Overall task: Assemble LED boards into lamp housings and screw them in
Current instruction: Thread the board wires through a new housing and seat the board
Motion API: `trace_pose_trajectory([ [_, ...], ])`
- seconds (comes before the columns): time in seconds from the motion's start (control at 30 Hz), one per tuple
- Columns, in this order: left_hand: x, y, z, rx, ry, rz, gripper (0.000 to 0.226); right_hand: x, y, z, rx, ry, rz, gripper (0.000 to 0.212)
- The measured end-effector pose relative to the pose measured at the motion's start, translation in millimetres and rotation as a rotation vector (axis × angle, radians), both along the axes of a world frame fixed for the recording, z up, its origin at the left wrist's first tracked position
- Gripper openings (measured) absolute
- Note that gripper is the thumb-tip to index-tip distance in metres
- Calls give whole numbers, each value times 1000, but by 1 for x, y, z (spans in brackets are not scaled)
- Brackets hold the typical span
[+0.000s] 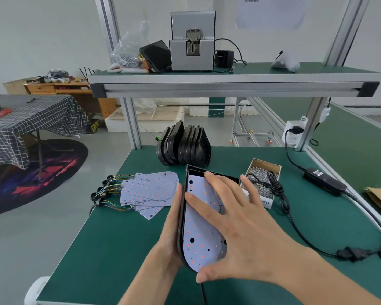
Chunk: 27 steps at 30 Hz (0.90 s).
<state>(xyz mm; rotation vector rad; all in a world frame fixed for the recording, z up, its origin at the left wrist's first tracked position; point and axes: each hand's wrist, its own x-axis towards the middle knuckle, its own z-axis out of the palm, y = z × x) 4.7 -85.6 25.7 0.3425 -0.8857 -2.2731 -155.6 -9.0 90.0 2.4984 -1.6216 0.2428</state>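
My left hand (171, 234) grips the lamp housing (182, 216) at nine o'clock; my right hand (235, 227), fingers flat and spread, presses the LED board (199, 230) into it.

- Green workbench mat (110, 245) carries a fanned pile of LED boards (151, 192) with wired connectors (101, 190) at its left.
- Row of black lamp housings (184, 146) stands on edge at the back.
- Open cardboard box of screws (262, 181) sits right of centre, a black power cable (282, 194) draped across it.
- Black power adapter (324, 181) lies further right.
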Motion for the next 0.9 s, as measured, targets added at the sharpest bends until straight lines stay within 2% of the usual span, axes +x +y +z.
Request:
trace_pose_trajectory([
  [0.1,-7,-1,-6,-14,-4,-56,83,-3,0,-1,-13,6,0,132],
  [0.17,-6,-1,-8,68,-77,-39,78,-3,1,-2,-15,7,-7,130],
  [0.2,-6,0,-9,95,-57,-35,78,-3,1,-3,-19,7,-10,129],
  [0.37,-8,0,-9,79,-73,-5,79,-6,-2,-6,-68,-10,2,126],
  [0.67,-6,-2,-3,88,-26,-32,81,-7,-6,-18,-168,-68,13,124],
  [0.9,-16,3,-7,48,38,-52,84,-10,-8,-17,-169,-53,-21,118],
])
